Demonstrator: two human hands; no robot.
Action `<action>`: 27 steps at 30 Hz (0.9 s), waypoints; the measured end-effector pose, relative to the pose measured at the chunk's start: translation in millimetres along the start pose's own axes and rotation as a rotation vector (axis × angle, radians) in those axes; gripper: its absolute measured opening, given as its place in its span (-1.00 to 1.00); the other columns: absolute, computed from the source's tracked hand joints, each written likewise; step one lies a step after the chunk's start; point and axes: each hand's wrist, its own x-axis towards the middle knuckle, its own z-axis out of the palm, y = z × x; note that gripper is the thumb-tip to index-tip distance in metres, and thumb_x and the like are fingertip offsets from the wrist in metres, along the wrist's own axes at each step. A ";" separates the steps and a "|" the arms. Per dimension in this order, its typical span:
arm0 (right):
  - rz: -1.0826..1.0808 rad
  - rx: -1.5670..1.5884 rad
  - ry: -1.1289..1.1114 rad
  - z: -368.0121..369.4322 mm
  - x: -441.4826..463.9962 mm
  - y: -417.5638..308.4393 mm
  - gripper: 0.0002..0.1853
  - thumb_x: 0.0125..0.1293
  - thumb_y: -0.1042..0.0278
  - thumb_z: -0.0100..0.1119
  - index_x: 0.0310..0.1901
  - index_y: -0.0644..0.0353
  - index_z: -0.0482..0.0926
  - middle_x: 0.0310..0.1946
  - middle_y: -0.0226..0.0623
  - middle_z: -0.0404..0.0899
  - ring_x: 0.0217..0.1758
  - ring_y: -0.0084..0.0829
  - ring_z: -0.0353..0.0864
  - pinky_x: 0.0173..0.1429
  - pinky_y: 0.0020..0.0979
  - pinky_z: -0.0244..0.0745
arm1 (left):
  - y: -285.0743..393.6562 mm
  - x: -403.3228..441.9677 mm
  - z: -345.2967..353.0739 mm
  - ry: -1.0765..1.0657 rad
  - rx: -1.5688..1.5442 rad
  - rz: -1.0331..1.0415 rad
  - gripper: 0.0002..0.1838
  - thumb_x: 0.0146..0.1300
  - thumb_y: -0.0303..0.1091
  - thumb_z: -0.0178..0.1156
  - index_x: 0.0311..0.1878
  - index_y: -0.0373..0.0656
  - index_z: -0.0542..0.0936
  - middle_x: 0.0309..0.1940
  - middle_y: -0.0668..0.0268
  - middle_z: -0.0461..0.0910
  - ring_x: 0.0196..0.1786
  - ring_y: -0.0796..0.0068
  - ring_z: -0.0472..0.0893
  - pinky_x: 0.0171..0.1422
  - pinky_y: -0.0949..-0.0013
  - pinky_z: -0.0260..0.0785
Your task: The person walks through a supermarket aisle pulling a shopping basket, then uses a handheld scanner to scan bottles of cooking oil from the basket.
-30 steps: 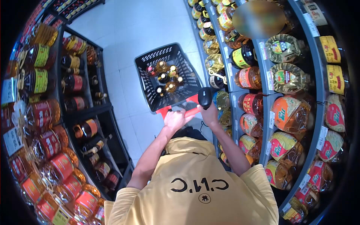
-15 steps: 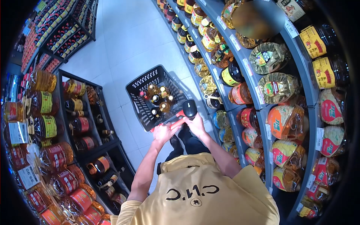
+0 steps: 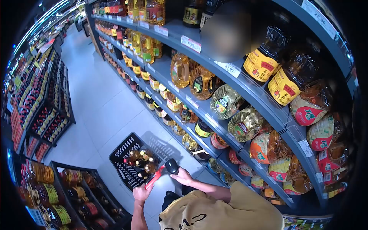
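Note:
A black shopping basket (image 3: 119,167) with perforated walls stands on the floor ahead of me. Several bottles (image 3: 142,161) with dark and golden contents are upright inside it. My left hand (image 3: 141,193) is closed around the lower left part of the basket's red handle (image 3: 155,177). At the handle's other end, my right hand (image 3: 181,177) is closed against a black rounded object (image 3: 171,166). Whether that object is part of the handle I cannot tell, and the right fingers are partly hidden beneath it.
Grey shelves (image 3: 172,86) full of oil bottles run along my right. A low rack (image 3: 82,184) of bottles is near on the left, with a longer bottle display (image 3: 46,103) beyond. A tiled aisle (image 3: 90,84) stretches ahead. A blurred patch hides part of an upper shelf.
The view has tilted up and turned toward the right shelves, showing more of the aisle. Basket and hands appear lower and further left. Both hands keep their grip.

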 end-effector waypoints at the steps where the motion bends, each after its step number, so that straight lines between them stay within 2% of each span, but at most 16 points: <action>1: 0.037 -0.015 -0.012 0.8 2.8 -1.4 -0.47 0.16 0.14 0.40 0.12 0.18 0.54 -0.01 -0.10 0.68 0.11 -0.23 0.66 0.25 -0.23 0.50 | -3.8 7.9 -4.4 -0.021 -0.010 -0.010 -0.42 0.15 0.31 0.27 -0.55 -0.09 0.65 -0.74 0.09 0.55 -0.61 0.02 0.63 -0.46 0.05 0.51; 4: 0.061 0.001 -0.001 0.8 2.9 -11.2 -0.47 0.15 0.14 0.39 0.13 0.18 0.54 -0.01 -0.08 0.67 0.12 -0.21 0.65 0.26 -0.23 0.50 | -18.2 23.7 -14.0 -0.054 -0.029 -0.025 -0.43 0.16 0.28 0.28 -0.53 -0.12 0.68 -0.72 0.07 0.57 -0.56 -0.02 0.64 -0.40 0.05 0.53; 9: 0.106 -0.009 0.007 16.6 1.4 -11.0 -0.45 0.20 0.06 0.35 0.17 0.13 0.50 0.05 -0.09 0.64 0.21 -0.12 0.60 0.30 -0.15 0.47 | -52.7 51.0 -14.8 -0.004 -0.022 0.055 -0.42 0.15 0.30 0.28 -0.58 -0.08 0.64 -0.75 0.08 0.54 -0.62 -0.01 0.62 -0.48 0.04 0.52; 13: 0.250 -0.115 0.098 42.8 16.1 1.3 -0.45 0.19 0.06 0.37 0.15 0.14 0.50 0.07 -0.06 0.63 0.21 -0.05 0.59 0.28 -0.13 0.47 | -77.5 75.0 -25.6 -0.022 -0.046 0.095 -0.40 0.16 0.31 0.27 -0.59 -0.09 0.63 -0.74 0.07 0.55 -0.61 -0.01 0.63 -0.46 0.04 0.52; 14: 0.161 -0.062 0.140 45.8 16.7 1.1 -0.47 0.17 0.09 0.38 0.12 0.14 0.52 0.04 -0.03 0.64 0.17 0.01 0.60 0.24 -0.11 0.49 | -83.5 81.3 -29.2 -0.031 -0.069 0.096 -0.41 0.16 0.32 0.26 -0.56 -0.08 0.66 -0.73 0.06 0.56 -0.60 -0.01 0.63 -0.46 0.04 0.53; 17: 0.215 -0.073 0.189 54.0 30.6 -4.8 -0.50 0.15 0.12 0.38 0.08 0.14 0.53 -0.01 -0.01 0.66 0.11 0.05 0.62 0.20 -0.09 0.51 | -101.9 99.8 -36.9 -0.047 -0.074 0.124 -0.42 0.16 0.34 0.25 -0.50 -0.06 0.70 -0.72 0.05 0.57 -0.57 -0.01 0.65 -0.43 0.02 0.54; 18: 0.226 -0.120 0.214 48.5 25.6 -29.3 -0.51 0.13 0.13 0.37 0.06 0.16 0.53 -0.05 0.02 0.66 0.07 0.08 0.62 0.17 -0.07 0.52 | -109.4 107.7 -38.9 -0.091 -0.052 0.116 -0.41 0.16 0.36 0.23 -0.44 -0.05 0.73 -0.69 0.04 0.59 -0.54 -0.03 0.66 -0.37 0.00 0.55; 21: 0.249 -0.139 0.333 59.0 30.9 -30.3 -0.51 0.14 0.12 0.36 0.06 0.18 0.53 -0.04 0.04 0.66 0.09 0.07 0.62 0.18 -0.06 0.52 | -127.7 124.1 -46.5 -0.126 -0.048 0.138 -0.39 0.18 0.39 0.20 -0.43 -0.06 0.72 -0.66 0.02 0.60 -0.51 -0.05 0.67 -0.32 -0.01 0.55; 27: 0.375 -0.167 0.422 68.7 30.8 -28.9 -0.47 0.13 0.12 0.33 0.10 0.19 0.53 -0.04 0.02 0.67 0.12 0.02 0.63 0.23 -0.09 0.51 | -150.0 162.0 -61.6 -0.128 -0.051 0.221 -0.36 0.20 0.38 0.17 -0.47 -0.09 0.70 -0.65 0.02 0.60 -0.51 -0.06 0.66 -0.34 -0.01 0.53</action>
